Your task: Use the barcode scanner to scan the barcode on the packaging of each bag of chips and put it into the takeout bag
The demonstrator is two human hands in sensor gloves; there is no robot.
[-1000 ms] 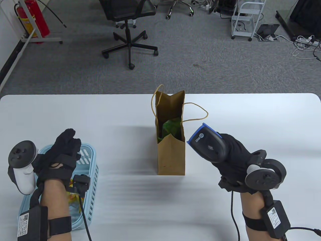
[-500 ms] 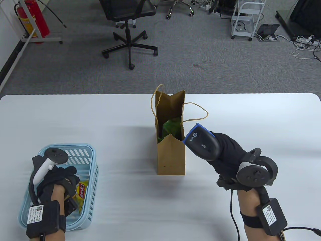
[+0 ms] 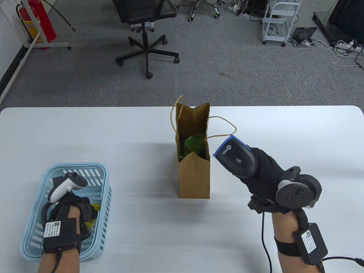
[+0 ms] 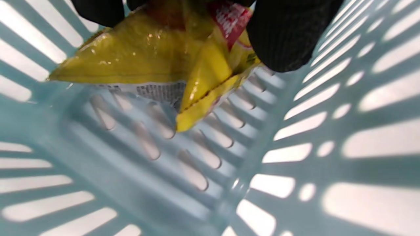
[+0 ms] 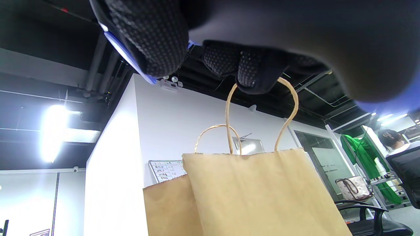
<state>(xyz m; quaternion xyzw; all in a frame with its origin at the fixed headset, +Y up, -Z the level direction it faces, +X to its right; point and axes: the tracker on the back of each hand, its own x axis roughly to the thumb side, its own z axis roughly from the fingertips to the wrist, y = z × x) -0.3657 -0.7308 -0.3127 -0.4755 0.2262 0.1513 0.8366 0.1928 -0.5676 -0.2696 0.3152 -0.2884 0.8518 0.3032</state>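
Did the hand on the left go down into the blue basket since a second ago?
Yes. The left hand was above the blue basket's far rim; it has moved toward the near edge and down inside, where it now grips the yellow chip bag.

Beyond the white table [image 3: 85, 133] we see a black office chair [image 3: 145, 17]; left of the chair a red fire extinguisher [image 3: 38, 18], right of it a white cart [image 3: 280, 20].

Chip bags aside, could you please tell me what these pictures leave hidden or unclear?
- Yellow chip bag: top cut off by the left wrist view's edge; the left hand covers it in the table view.
- Barcode: print too blurred to read.
- Green bag: mostly hidden by the takeout bag.
- Scanner trigger: hidden under the right hand.
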